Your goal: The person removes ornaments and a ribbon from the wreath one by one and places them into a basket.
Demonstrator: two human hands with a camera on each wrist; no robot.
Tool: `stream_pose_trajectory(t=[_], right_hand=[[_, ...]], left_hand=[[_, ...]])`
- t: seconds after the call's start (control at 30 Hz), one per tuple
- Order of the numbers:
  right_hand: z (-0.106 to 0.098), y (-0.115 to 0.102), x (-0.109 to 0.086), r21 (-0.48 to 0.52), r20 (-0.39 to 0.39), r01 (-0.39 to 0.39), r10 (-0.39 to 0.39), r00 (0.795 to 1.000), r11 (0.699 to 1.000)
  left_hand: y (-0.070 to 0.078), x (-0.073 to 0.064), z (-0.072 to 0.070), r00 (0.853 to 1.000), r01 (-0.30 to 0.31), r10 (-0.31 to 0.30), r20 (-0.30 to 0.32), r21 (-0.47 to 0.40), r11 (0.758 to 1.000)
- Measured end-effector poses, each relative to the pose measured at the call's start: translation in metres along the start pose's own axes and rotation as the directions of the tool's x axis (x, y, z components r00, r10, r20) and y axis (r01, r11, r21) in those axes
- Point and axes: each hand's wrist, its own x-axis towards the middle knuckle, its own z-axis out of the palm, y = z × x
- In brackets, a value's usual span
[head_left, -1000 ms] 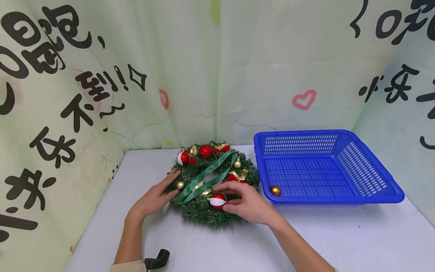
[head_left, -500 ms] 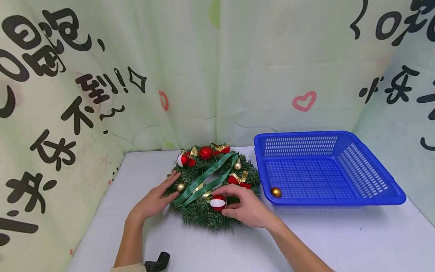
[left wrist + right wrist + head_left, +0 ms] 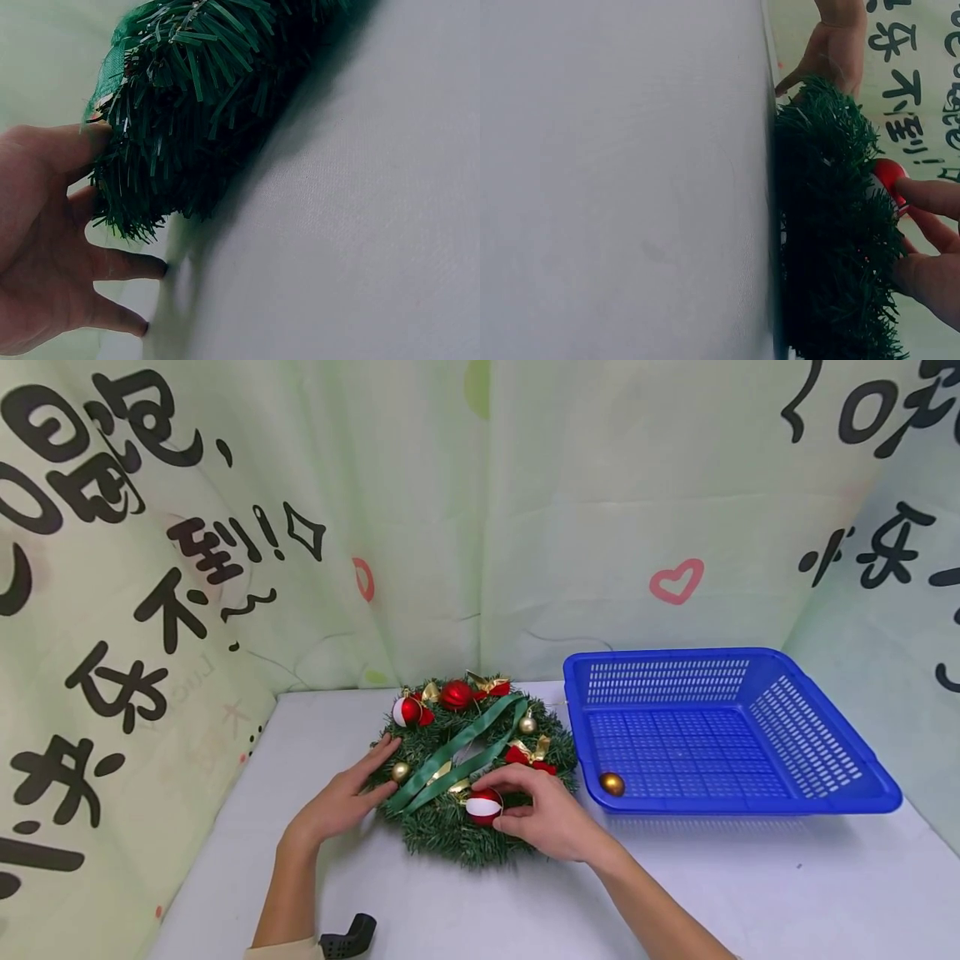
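Observation:
A green Christmas wreath [image 3: 450, 843] lies on the table, trimmed with bows, balls and a loop of green ribbon [image 3: 450, 752]. Along its left side rests my left hand [image 3: 341, 797], fingers spread. In the left wrist view, the thumb and a finger touch the wreath's needles while two straight fingers reach down to the tabletop. On the wreath's near side, my right hand [image 3: 543, 810] holds a red and white Christmas ball [image 3: 483, 807] between thumb and fingers. The right wrist view shows a fingertip on the ball [image 3: 889, 178] and the thumb low against the needles.
A blue plastic basket [image 3: 675, 806] stands right of the wreath, with a gold ball [image 3: 612, 784] in its near left corner. A black device [image 3: 348, 937] sits by my left wrist. Behind the white table [image 3: 420, 918] hangs a printed curtain [image 3: 570, 527].
My right fingers have shifted slightly left and down over the red and white ball, whose white band now sits more level. The left hand and wreath stay in place.

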Motion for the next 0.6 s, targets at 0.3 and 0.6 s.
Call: stream_pose_trajectory(t=[0.3, 0.6], right_hand=[[0.0002, -0.0002, 0.0011, 0.006, -0.009, -0.003, 0.003, 1.000, 1.000], [-0.0010, -0.0017, 0.0006, 0.034, -0.006, -0.011, 0.011, 1.000, 0.999]], left_hand=[[0.0010, -0.0003, -0.0004, 1.000, 0.006, -0.006, -0.004, -0.005, 1.000], [-0.0017, 0.0005, 0.0009, 1.000, 0.005, -0.005, -0.003, -0.006, 1.000]])
